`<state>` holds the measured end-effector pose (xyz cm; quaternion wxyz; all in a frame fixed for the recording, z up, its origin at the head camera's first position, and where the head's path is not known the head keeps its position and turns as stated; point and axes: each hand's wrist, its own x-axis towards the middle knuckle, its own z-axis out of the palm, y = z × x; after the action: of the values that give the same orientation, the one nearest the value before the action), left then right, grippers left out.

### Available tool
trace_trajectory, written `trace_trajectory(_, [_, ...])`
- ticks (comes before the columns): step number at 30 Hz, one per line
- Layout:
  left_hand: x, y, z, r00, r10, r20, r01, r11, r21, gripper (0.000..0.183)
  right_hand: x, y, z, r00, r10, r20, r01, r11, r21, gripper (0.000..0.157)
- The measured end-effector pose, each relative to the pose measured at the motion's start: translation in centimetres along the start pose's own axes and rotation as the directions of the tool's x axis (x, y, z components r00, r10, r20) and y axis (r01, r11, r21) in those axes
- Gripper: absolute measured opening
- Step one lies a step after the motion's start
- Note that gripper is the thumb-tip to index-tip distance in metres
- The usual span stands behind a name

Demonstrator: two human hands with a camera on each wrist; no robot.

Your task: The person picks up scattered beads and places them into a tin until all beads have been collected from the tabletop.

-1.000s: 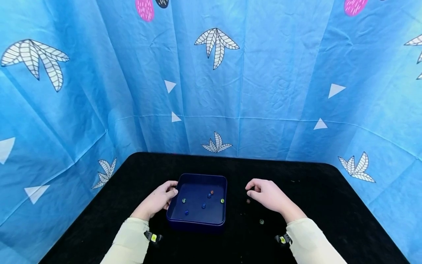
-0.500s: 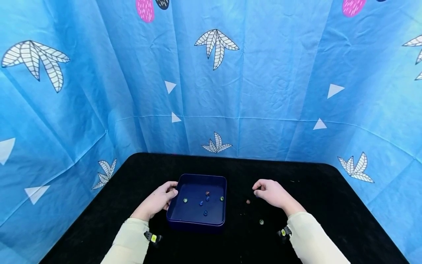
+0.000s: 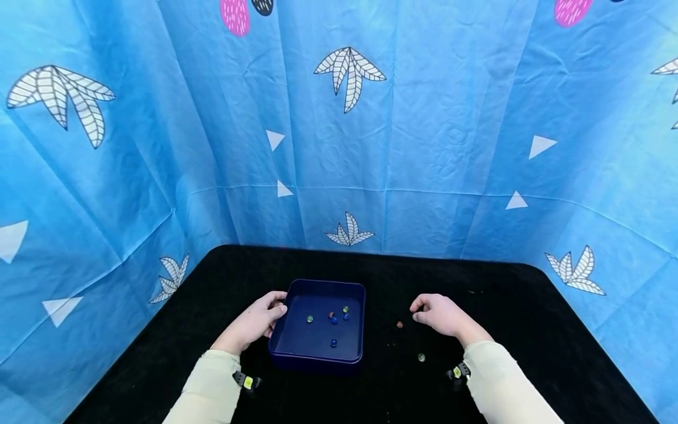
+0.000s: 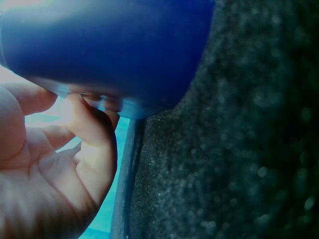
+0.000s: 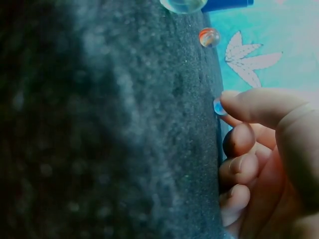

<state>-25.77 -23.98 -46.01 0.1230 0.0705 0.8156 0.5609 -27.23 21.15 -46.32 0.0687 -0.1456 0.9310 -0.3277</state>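
A square dark blue box (image 3: 318,356) stands on the black table, with several blue, green and reddish glass marbles inside, one being a blue marble (image 3: 333,343). My left hand (image 3: 259,321) grips its left side, thumb at the rim; the left wrist view shows curled fingers against the blue wall (image 4: 109,55). Right of the box, my right hand (image 3: 442,315) is low over the cloth. In the right wrist view its thumb and forefinger pinch a small light-blue marble (image 5: 219,106), partly hidden by the thumb. The other fingers curl beneath.
Between box and right hand lies an orange-red marble (image 3: 399,324). A clear greenish marble (image 3: 421,357) sits nearer the front. Black cloth covers the table (image 3: 249,265), and a blue patterned curtain (image 3: 424,147) hangs behind it.
My right hand has moved right and slightly nearer, away from the box. Marbles inside the box have rolled to new spots. My left hand keeps its hold on the box.
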Motion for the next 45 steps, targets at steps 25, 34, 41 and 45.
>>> trace_trajectory(25, [-0.2,-0.3,0.1,1.000,0.013,-0.007,-0.013,1.000,-0.014,0.044,0.2,0.4,0.4,1.000,-0.010,-0.025,0.011,1.000,0.007,0.010])
trace_trajectory(34, [-0.1,0.1,0.1,1.000,0.013,-0.002,-0.013,1.000,-0.020,0.045,0.1,-0.8,-0.1,0.999,-0.034,-0.034,0.034,0.999,-0.003,0.009])
trace_trajectory(41, [-0.1,0.0,0.2,1.000,0.005,-0.017,-0.005,1.000,0.004,0.044,0.2,-2.1,-0.4,0.998,-0.048,-0.047,0.048,0.999,0.002,0.010])
trace_trajectory(45, [-0.1,0.0,0.2,1.000,-0.001,-0.021,0.001,1.000,0.011,0.043,0.1,-3.0,-0.5,0.995,-0.069,-0.071,0.068,0.998,-0.012,0.011])
